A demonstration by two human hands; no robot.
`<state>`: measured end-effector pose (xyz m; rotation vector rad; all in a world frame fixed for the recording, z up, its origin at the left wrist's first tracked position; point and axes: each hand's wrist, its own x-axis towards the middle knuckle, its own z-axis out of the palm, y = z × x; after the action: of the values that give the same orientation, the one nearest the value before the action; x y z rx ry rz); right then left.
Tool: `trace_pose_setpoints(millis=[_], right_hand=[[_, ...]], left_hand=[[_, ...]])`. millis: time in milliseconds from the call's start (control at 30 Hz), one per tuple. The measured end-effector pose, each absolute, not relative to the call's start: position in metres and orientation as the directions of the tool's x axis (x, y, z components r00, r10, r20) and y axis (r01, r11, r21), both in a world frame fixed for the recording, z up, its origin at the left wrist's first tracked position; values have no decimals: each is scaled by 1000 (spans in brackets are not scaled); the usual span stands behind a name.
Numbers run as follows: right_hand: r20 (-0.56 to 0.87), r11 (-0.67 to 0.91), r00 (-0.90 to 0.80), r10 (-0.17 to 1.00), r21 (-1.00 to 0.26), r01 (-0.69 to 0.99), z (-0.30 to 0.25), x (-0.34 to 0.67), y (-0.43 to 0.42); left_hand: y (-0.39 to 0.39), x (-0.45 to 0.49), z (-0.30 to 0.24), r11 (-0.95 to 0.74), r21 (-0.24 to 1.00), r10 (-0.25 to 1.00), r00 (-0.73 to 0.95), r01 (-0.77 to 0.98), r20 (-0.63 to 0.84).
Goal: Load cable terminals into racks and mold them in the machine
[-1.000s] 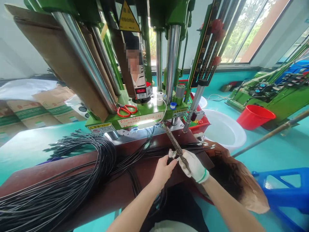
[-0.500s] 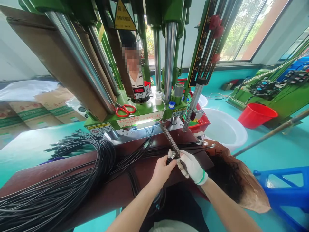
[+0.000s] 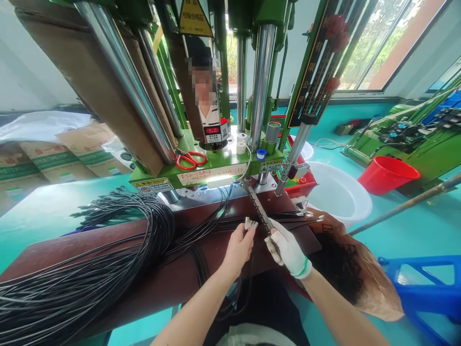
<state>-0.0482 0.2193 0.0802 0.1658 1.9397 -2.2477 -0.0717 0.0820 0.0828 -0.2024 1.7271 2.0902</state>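
My left hand (image 3: 237, 249), bare, is closed around a small bunch of black cables whose pale metal connector ends (image 3: 250, 223) stick up past the thumb. My right hand (image 3: 291, 252), in a white glove with a green cuff edge, grips the near end of a long, narrow metal bar with notches along it (image 3: 258, 206). The bar slants away from me, its far end by the press's lower plate (image 3: 234, 193). A small gap separates the left hand from the bar. Behind both hands, more black cables (image 3: 216, 223) run across the dark red table (image 3: 216, 250).
A large coil of black cables (image 3: 144, 250) covers the table's left side. Red-handled scissors (image 3: 190, 160) lie on the green press base (image 3: 230, 161). To the right are a brown paper bag (image 3: 382, 293), a white tub (image 3: 338, 192) and a red bucket (image 3: 389, 175).
My left hand has drawn leftward, away from the bar and right hand, with the connector ends still in its grip. The right hand keeps its hold on the bar. The view has shifted slightly.
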Motion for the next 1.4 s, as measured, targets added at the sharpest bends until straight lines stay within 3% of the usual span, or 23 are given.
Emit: trace_pose_setpoints(millis=[133,533,667,767,1067,1400], right_hand=[[-154,-117,-982,-108,-979,166,80,-49,223],[-115,-40,-986,-123,-992,121,66,-47,218],[-166,-87,-980,-111,-981,176,72,-48,220],[-192,-97,-978,-85,-975,200,78,-50,222],[-208,-75,-962,-178,-972,224,83,-52,227],[-240,-58,-951,-196,-965,256,91,-52,227]], left_hand=[[81,-71,88,-94,870,316,-843,-484,-435],[82,-69,84,-174,875,259,-878,-452,-402],[80,-73,83,-170,946,129,-958,-275,-256],[76,-76,84,-244,925,51,-956,-292,-288],[77,-78,75,-102,935,173,-932,-339,-319],[75,-77,83,-147,902,194,-906,-405,-375]])
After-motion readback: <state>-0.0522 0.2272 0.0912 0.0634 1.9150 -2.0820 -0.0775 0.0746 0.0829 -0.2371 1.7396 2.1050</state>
